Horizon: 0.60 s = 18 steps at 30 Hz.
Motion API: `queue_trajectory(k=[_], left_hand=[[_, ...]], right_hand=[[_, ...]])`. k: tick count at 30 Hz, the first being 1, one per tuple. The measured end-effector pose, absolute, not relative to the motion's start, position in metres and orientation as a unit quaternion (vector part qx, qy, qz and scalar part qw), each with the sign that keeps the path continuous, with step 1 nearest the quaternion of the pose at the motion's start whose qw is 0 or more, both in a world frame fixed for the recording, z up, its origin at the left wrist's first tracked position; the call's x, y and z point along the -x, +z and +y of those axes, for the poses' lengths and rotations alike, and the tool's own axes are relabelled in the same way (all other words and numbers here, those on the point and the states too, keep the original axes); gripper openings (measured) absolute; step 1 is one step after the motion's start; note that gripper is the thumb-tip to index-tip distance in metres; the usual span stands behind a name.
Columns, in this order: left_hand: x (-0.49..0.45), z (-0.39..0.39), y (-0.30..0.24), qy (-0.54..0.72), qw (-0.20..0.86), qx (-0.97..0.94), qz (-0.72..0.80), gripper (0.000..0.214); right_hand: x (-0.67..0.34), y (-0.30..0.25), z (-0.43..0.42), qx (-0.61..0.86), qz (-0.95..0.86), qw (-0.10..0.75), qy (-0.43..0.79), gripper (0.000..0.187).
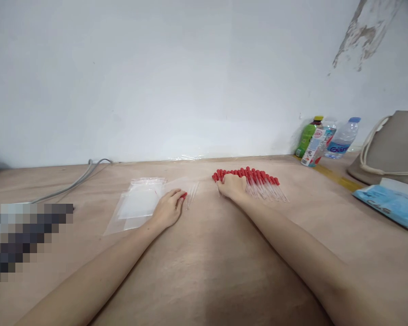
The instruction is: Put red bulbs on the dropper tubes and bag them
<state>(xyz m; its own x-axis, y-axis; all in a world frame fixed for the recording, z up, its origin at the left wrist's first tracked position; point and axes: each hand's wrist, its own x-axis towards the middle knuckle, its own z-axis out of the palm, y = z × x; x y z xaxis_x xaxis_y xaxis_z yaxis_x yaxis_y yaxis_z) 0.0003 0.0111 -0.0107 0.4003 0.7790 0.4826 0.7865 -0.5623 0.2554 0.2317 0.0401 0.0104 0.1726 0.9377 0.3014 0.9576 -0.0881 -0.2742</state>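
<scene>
A row of clear glass droppers with red rubber bulbs (258,179) lies on the wooden table. My right hand (233,186) rests palm down on the left end of that row, fingers curled over some droppers. My left hand (168,208) lies beside a stack of clear plastic bags (136,203). Its fingers pinch a small bunch of droppers (190,195) by their red bulbs, the glass tips pointing right.
A grey cable (75,181) runs along the table at the back left. Three bottles (321,138) stand at the back right by the wall. A beige bag (394,145) and a blue tissue pack (391,201) sit at the right edge.
</scene>
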Motion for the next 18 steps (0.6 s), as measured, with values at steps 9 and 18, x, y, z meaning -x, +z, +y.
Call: queue_trajectory(k=[9,18], left_hand=[[-0.003,0.01,-0.01,-0.313,0.014,0.83,-0.462,0.025],[-0.002,0.009,-0.01,-0.326,0.04,0.82,-0.469,0.025]], right_hand=[[-0.203,0.007,0.029,0.666,-0.709,0.225,-0.057,0.029],[-0.158,0.008,0.035,0.696,-0.689,0.204,0.007,0.035]])
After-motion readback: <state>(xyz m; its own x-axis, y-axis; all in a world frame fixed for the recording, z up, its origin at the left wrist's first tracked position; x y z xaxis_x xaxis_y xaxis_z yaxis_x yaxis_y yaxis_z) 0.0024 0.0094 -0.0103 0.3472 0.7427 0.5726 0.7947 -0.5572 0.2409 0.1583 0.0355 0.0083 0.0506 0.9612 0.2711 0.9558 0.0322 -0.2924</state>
